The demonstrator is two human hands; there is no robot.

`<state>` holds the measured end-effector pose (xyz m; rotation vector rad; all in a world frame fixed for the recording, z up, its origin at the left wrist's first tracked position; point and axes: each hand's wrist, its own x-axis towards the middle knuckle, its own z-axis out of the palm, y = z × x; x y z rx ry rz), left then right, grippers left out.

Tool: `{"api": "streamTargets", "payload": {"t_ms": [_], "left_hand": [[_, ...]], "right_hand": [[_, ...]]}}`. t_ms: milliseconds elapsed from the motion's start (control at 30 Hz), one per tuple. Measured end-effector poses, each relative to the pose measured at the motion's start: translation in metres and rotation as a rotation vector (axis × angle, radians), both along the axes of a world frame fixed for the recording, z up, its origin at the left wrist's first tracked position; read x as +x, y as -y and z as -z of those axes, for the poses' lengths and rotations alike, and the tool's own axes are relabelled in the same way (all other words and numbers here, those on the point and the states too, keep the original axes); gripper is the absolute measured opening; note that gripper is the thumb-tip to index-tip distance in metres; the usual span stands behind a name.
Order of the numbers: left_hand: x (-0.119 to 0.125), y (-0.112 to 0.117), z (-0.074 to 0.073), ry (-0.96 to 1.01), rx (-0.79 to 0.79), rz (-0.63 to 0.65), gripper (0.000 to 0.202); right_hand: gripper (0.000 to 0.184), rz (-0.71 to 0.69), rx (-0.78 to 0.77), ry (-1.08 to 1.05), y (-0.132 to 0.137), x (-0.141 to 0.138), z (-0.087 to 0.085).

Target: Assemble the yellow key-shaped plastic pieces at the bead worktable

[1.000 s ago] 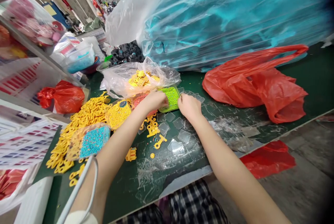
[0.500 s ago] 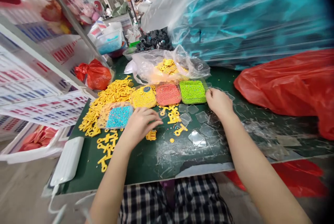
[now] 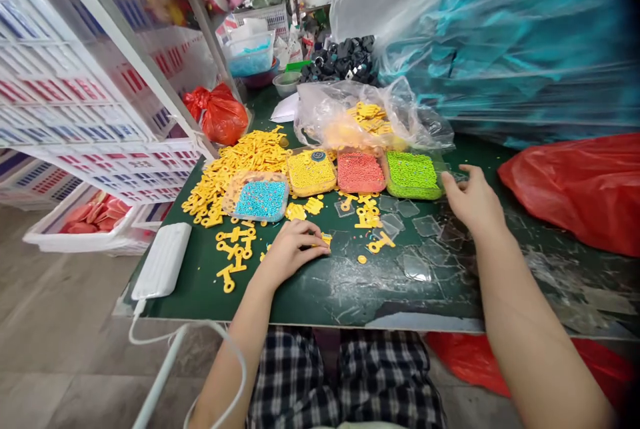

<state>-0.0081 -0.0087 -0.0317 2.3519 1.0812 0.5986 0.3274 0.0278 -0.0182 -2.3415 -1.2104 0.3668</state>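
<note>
My left hand (image 3: 295,250) rests low over the green table, its fingertips and thumb around a small yellow plastic piece (image 3: 327,240), mostly covered by the fingers. My right hand (image 3: 474,201) is beside the right edge of a clear tray of green beads (image 3: 413,174), thumb and index finger apart, nothing visible between them. Left of that tray stand a tray of red beads (image 3: 361,172) and a tray of yellow beads (image 3: 311,172) with a dark round mark. A tray of blue beads (image 3: 263,199) sits nearer. Loose yellow key-shaped pieces (image 3: 369,212) lie between the hands.
A heap of yellow plastic pieces (image 3: 245,159) spreads at the left. Clear plastic squares (image 3: 417,266) lie before my right hand. Behind the trays is a plastic bag (image 3: 325,112) of yellow pieces. A white power bank (image 3: 163,259) and red bags (image 3: 580,192) flank the table.
My left hand has lowered onto the small yellow piece. The right hand's fingers have spread beside the green bead tray. The whole view has shifted, with things appearing farther right.
</note>
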Motion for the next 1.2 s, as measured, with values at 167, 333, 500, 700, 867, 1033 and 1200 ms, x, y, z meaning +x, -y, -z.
{"api": "streamTargets", "payload": {"t_ms": [167, 333, 500, 700, 867, 1033, 1200], "left_hand": [[-0.001, 0.0, 0.004, 0.002, -0.004, -0.013, 0.009], [0.0, -0.001, 0.005, -0.015, -0.015, 0.01, 0.01], [0.0, -0.002, 0.006, -0.02, -0.002, 0.019, 0.011], [-0.002, -0.002, 0.007, -0.002, -0.008, 0.019, 0.013], [-0.006, -0.002, 0.006, 0.094, 0.003, -0.039, 0.014], [-0.007, -0.003, 0.008, 0.101, 0.033, -0.124, 0.014], [-0.001, -0.001, 0.004, -0.028, 0.019, -0.069, 0.012]], "right_hand": [[0.057, 0.012, 0.017, -0.01, 0.001, -0.001, -0.001], [0.054, 0.029, 0.017, 0.015, 0.002, 0.0, -0.001], [0.053, 0.02, 0.012, 0.017, 0.001, 0.005, 0.002], [0.054, 0.018, 0.033, 0.003, -0.003, 0.012, 0.008], [0.052, 0.001, 0.057, 0.018, -0.003, 0.013, 0.009], [0.052, -0.031, 0.056, 0.012, -0.002, 0.013, 0.009], [0.048, -0.032, 0.071, 0.0, -0.003, 0.014, 0.011]]}}
